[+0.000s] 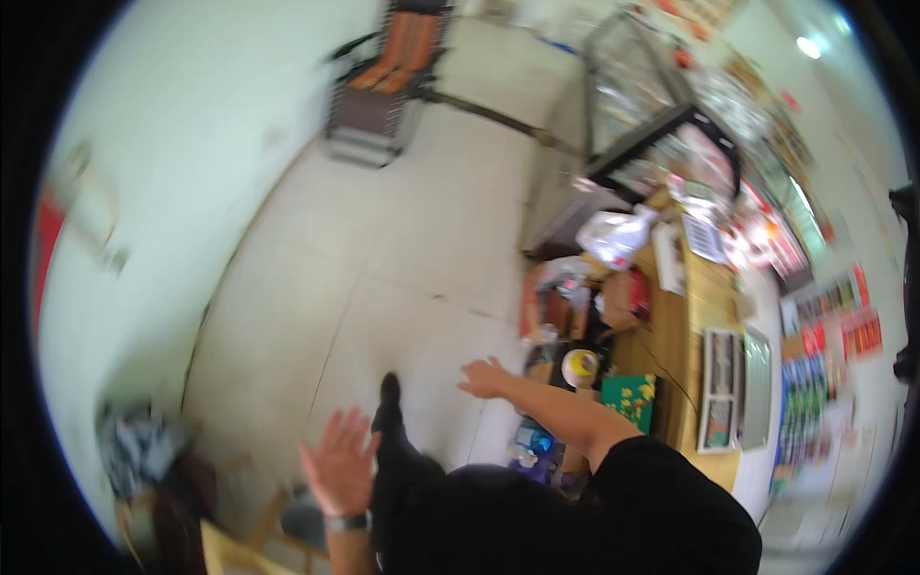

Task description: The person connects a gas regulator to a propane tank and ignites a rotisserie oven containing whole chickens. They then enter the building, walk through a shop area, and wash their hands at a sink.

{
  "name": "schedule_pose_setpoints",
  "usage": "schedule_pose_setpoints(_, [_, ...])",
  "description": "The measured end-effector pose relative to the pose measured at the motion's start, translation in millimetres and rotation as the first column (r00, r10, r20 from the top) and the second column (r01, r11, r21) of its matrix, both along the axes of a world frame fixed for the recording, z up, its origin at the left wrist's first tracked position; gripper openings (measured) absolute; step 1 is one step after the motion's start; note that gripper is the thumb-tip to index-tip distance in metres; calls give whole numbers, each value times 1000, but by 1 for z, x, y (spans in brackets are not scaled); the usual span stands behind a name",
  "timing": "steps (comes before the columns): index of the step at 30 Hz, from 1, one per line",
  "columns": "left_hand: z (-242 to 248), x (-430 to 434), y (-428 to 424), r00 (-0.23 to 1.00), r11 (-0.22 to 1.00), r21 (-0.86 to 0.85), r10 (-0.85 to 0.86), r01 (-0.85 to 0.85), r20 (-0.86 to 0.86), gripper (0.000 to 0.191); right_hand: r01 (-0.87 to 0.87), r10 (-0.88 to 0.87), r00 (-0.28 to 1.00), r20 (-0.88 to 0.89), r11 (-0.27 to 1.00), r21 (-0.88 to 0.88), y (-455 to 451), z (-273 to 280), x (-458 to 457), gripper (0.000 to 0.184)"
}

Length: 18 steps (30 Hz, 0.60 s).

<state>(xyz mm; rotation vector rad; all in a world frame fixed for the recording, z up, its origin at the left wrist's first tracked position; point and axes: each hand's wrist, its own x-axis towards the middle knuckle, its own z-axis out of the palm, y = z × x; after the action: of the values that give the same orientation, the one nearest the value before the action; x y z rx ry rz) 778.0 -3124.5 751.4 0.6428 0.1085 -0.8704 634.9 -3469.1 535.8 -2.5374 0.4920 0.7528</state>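
My left hand [341, 461] is raised at the lower left of the view, palm showing and fingers apart, with nothing in it. A grey band [347, 522] circles that wrist. Out to the right, my right hand [484, 378] hangs over the pale tiled floor [345, 237]; its fingers are spread and it looks bare. Nearest to this hand are the things stacked under the wooden counter, among them a roll of yellow tape [580, 368] and a green box with yellow flowers [631, 399]. Neither hand touches anything. One dark shoe [390, 388] reaches forward between the hands.
A folding recliner [366, 108] stands by the left wall ahead. Along the right runs the wooden counter [711, 460], with a glass display case [625, 86] at its far end and a white plastic bag [617, 236]. Piled cloth [140, 453] lies at lower left, near a wooden chair [305, 521].
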Motion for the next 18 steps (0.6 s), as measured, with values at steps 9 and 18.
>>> schedule_pose_setpoints(9, [-34, 195, -254, 839, 845, 310, -506, 435, 201, 69, 824, -824, 565, 22, 563, -69, -152, -35, -215, 41])
schedule_pose_setpoints(18, [-149, 338, -572, 642, 493, 745, -758, 449, 115, 56, 981, -858, -180, -482, -189, -29, -177, -131, -179, 47])
